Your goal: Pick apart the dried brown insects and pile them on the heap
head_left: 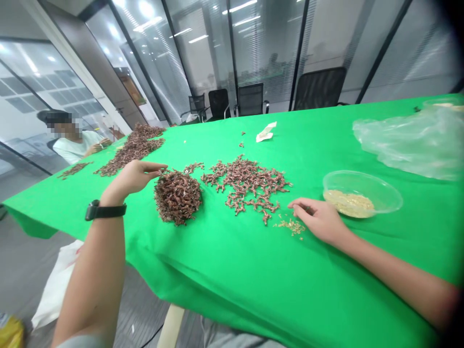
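My left hand (136, 176), a black watch on its wrist, hovers over the left edge of a heaped mound of brown pods (177, 196); its fingers are loosely curled, tips pinched near the mound's top. My right hand (319, 218) rests on the green tablecloth (253, 270), fingers curled beside a small scatter of pale seeds (292, 226). A looser spread of brown pods (250, 183) lies between the hands. A clear plastic bowl (362, 192) with pale seeds in it stands just right of my right hand.
A crumpled clear plastic bag (413, 140) lies at the far right. More brown pods (132, 147) are spread at the far left, where another person (74, 137) sits. A white paper scrap (266, 132) lies farther back. Black chairs (250, 99) line the glass wall.
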The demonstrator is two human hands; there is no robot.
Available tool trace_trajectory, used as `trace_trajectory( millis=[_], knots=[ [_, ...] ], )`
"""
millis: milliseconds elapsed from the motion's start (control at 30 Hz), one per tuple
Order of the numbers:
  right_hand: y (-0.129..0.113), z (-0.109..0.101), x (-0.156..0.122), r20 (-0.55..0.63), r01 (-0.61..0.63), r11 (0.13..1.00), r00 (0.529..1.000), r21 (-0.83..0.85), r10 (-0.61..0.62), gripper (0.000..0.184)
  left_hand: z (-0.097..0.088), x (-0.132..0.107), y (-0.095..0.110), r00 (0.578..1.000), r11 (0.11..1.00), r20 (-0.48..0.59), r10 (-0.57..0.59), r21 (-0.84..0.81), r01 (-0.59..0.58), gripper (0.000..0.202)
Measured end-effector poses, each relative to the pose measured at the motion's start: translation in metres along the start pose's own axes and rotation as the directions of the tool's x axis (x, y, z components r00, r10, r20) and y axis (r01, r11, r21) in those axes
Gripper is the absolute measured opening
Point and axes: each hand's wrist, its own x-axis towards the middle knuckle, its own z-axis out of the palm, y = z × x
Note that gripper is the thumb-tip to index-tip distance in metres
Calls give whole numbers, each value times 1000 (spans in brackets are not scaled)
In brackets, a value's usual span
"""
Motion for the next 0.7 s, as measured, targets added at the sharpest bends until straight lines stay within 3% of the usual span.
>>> trace_trajectory(
  millis=[133, 367, 700],
  knots=[
    [2, 0, 0, -9, 0, 1000, 1000, -9, 0, 27, -1, 0, -1, 998, 996, 51, 42, 78, -46, 47],
    [4, 1, 0, 0, -10, 1000, 1000, -12, 10, 29, -6, -7, 3, 999, 994, 40, 30, 100, -34, 49],
    [4, 1, 1, -2, 9, 1000, 1000, -20, -10, 29, -5, -4, -2, 992, 992, 111, 67, 98, -78, 52]
  ],
)
